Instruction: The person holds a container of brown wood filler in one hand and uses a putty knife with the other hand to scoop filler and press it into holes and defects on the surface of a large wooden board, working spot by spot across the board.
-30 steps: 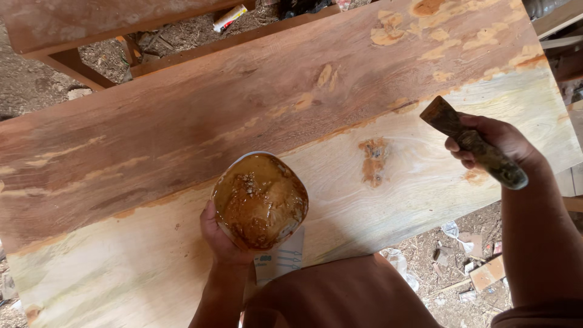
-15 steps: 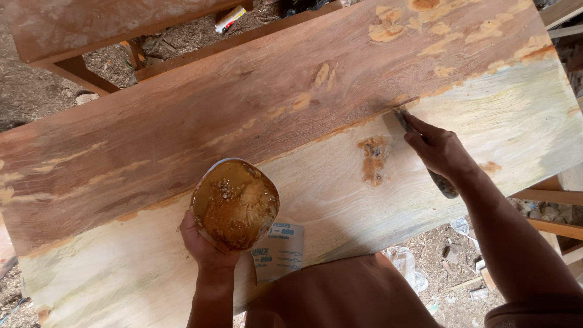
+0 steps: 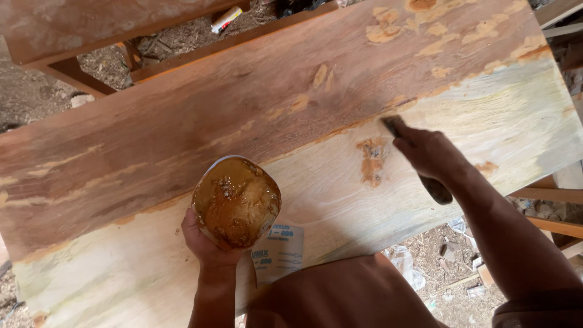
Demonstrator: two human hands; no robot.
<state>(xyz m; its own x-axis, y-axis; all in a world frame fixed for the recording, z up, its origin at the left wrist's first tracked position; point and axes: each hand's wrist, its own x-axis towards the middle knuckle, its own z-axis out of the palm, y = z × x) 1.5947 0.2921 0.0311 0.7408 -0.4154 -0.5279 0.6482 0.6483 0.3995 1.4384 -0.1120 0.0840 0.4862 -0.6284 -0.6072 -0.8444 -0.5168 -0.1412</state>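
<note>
While pressing the putty knife [image 3: 419, 159] with right hand [image 3: 432, 153], fingers closed on handle, against the plank [image 3: 182, 152] seam, holding the filler can [image 3: 237, 202] gripped in left hand [image 3: 206, 243]. Step: filling cracks. Next probably needing more paste, spread flat along the seam.

Knife [image 3: 396, 126]: my right hand [image 3: 428, 153] covers its middle; only the blade tip and dark handle end show. Tub [image 3: 235, 202]: its wall is hidden by my left hand [image 3: 203, 243] and its own rim, and paste masks the inside. Plank [image 3: 291, 152]: both ends run off the frame. Both my forearms are cut off below. Litter [image 3: 226, 18] at the top: too small to identify.
</note>
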